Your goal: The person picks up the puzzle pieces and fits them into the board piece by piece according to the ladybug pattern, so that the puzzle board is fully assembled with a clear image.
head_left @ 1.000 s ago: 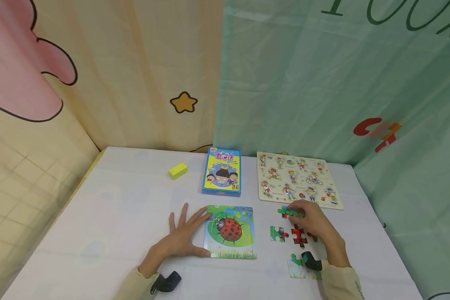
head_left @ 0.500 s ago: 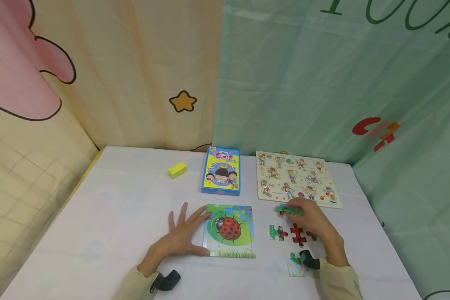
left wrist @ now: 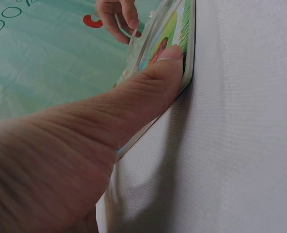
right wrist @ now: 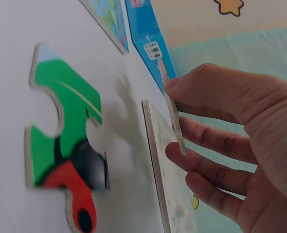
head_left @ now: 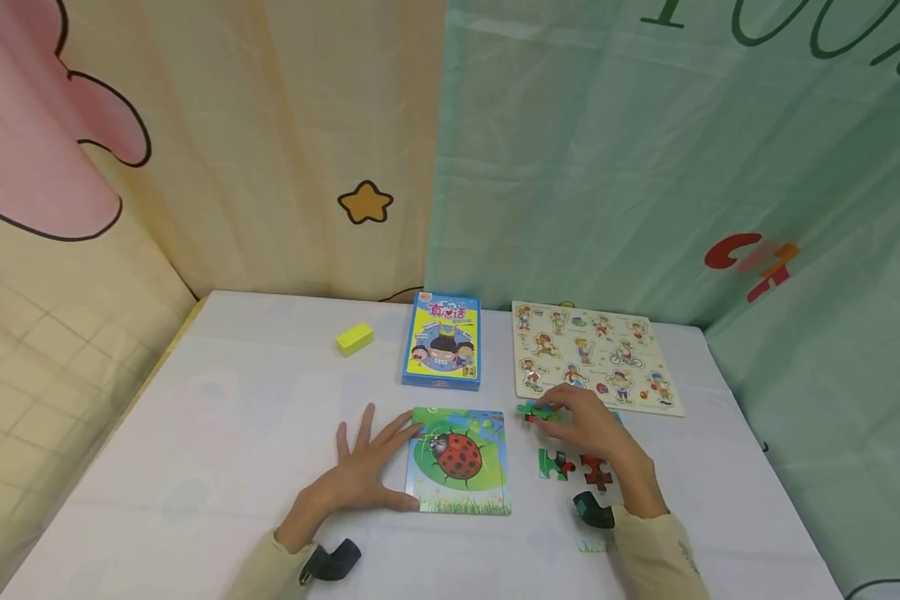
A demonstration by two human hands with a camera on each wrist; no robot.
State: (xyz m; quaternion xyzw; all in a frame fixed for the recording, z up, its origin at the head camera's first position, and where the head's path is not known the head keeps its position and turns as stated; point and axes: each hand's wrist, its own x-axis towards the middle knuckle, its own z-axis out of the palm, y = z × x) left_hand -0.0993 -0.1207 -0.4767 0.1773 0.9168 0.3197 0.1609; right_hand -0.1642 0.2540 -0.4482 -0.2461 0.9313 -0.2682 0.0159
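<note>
My left hand (head_left: pixel 363 482) is spread on the table, its fingertips and thumb at the left edge of a square ladybug puzzle board (head_left: pixel 459 460). In the left wrist view, the thumb (left wrist: pixel 170 60) rests on the board's corner. Between thumb and fingers, my right hand (head_left: pixel 591 427) pinches a mostly green jigsaw piece (head_left: pixel 531 412). The right wrist view shows that piece (right wrist: pixel 175 116) edge-on, held above the table. Below the hand lie a green, black and red jigsaw piece (head_left: pixel 552 464) and a red spotted one (head_left: pixel 597 472). A grassy piece (head_left: pixel 592 542) is partly hidden by the wrist camera.
A blue and yellow card box (head_left: pixel 442 342) stands behind the ladybug board, with a yellow block (head_left: pixel 355 340) to its left. At the back right lies a wooden board with cartoon figures (head_left: pixel 596 354). Curtains border the back and right of the white table (head_left: pixel 195 433).
My right hand has moved left toward the ladybug board, carrying the green jigsaw piece. My left hand stays at the board's left edge.
</note>
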